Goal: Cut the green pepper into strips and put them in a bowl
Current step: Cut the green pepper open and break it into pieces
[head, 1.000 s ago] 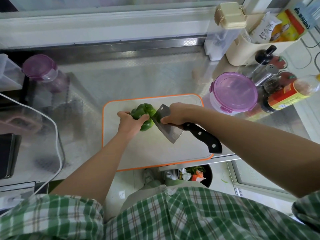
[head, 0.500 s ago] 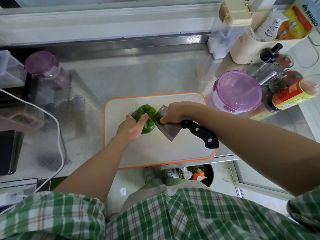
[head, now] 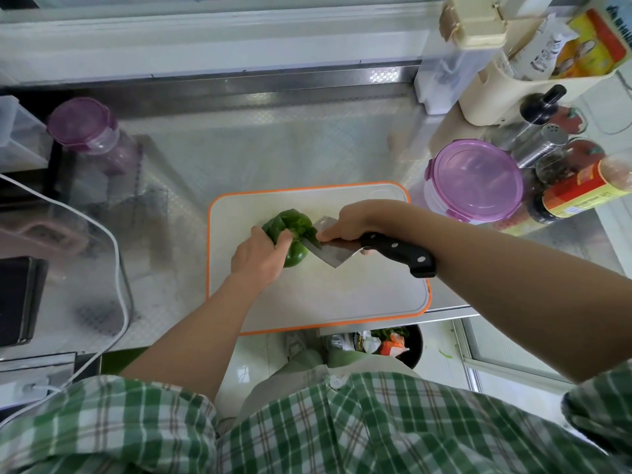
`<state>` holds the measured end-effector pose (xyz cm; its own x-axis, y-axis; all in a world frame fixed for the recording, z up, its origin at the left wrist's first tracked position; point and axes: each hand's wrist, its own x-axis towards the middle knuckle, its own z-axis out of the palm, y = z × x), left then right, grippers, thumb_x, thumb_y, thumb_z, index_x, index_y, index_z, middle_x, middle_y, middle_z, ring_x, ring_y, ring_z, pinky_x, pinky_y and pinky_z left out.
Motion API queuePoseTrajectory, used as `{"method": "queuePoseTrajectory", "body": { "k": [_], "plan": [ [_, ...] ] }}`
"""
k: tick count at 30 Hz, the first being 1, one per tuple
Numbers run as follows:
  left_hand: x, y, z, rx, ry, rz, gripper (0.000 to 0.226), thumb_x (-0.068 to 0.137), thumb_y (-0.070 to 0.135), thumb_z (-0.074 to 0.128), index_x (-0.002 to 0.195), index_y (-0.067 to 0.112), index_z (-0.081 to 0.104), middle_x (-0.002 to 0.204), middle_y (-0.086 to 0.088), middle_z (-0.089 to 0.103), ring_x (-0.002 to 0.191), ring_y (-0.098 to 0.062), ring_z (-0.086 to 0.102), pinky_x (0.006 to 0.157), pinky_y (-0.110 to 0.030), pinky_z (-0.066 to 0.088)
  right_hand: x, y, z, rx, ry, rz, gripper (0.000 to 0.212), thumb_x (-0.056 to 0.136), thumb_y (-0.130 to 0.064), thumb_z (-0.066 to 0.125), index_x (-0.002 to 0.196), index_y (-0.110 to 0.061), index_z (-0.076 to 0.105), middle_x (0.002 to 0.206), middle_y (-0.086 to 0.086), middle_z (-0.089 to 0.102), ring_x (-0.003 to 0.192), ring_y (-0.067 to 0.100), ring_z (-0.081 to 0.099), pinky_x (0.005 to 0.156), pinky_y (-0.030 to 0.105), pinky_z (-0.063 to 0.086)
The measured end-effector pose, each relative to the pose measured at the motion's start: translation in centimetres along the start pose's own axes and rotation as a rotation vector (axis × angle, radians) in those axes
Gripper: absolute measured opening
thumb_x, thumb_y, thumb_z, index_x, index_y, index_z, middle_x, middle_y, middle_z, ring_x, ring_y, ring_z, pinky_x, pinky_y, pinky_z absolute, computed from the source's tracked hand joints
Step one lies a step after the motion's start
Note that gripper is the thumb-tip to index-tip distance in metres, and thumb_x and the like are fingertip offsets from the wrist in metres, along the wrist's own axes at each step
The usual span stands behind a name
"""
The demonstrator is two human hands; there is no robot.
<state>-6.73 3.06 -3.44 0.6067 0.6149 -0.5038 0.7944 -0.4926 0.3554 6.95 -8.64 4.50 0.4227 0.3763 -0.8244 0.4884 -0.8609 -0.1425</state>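
Green-skinned, the pepper [head: 290,225] sits toward the far left of the orange-rimmed cutting board [head: 342,295], and I have the left hand [head: 260,256] curled over its near side, holding it down. My right hand [head: 355,220] grips the cleaver [head: 338,254] at the top of its black handle, the blade pressed into the pepper's right side.

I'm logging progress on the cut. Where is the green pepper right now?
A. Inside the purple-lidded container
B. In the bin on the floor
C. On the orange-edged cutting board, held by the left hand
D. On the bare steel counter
C: the green pepper lies on the cutting board, gripped by the left hand, while the right hand holds the cleaver against it.
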Motion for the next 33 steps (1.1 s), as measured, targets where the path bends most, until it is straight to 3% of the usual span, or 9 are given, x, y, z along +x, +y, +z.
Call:
{"method": "queuePoseTrajectory", "body": {
  "k": [9, 16, 26, 33],
  "plan": [
    [-0.2, -0.2, 0.5, -0.05, 0.019, -0.008, 0.063, 0.096, 0.059, 0.031, 0.12, 0.002, 0.042, 0.12, -0.021, 0.058, 0.111, -0.04, 0.054, 0.083, -0.04, 0.041, 1.2, 0.7, 1.4, 0.285, -0.032, 0.044, 0.051, 0.089, -0.057, 0.051, 0.07, -0.009, 0.052, 0.063, 0.007, 0.056, 0.053, 0.02, 0.054, 0.06, 0.026, 0.043],
    [0.1, -0.5, 0.0, 0.018, 0.003, 0.028, 0.064, 0.097, 0.06, 0.027, 0.123, 0.004, 0.041, 0.122, -0.02, 0.058, 0.112, -0.039, 0.054, 0.086, -0.041, 0.042, 0.4, 0.5, 0.8, 0.114, -0.026, 0.019, 0.056, 0.089, -0.063, 0.049, 0.076, -0.008, 0.056, 0.068, 0.008, 0.061, 0.057, 0.022, 0.057, 0.058, 0.026, 0.041],
    [-0.2, 0.0, 0.4, 0.029, 0.06, 0.046, 0.061, 0.098, 0.057, 0.03, 0.119, 0.001, 0.042, 0.12, -0.024, 0.059, 0.11, -0.041, 0.056, 0.086, -0.043, 0.043, 0.6, -0.8, 1.3, 0.179, -0.078, 0.034, 0.053, 0.096, -0.053, 0.044, 0.07, -0.007, 0.048, 0.064, 0.009, 0.053, 0.052, 0.02, 0.049, 0.051, 0.025, 0.037],
    [0.1, -0.2, -0.1, 0.072, 0.056, 0.062, 0.064, 0.097, 0.06, 0.022, 0.119, 0.003, 0.043, 0.119, -0.022, 0.06, 0.11, -0.04, 0.056, 0.082, -0.041, 0.041, 1.3, 0.3, 1.6, 0.354, -0.131, 0.056, 0.054, 0.09, -0.059, 0.051, 0.064, -0.011, 0.048, 0.059, 0.007, 0.052, 0.054, 0.023, 0.048, 0.064, 0.028, 0.041]
  ]
}}
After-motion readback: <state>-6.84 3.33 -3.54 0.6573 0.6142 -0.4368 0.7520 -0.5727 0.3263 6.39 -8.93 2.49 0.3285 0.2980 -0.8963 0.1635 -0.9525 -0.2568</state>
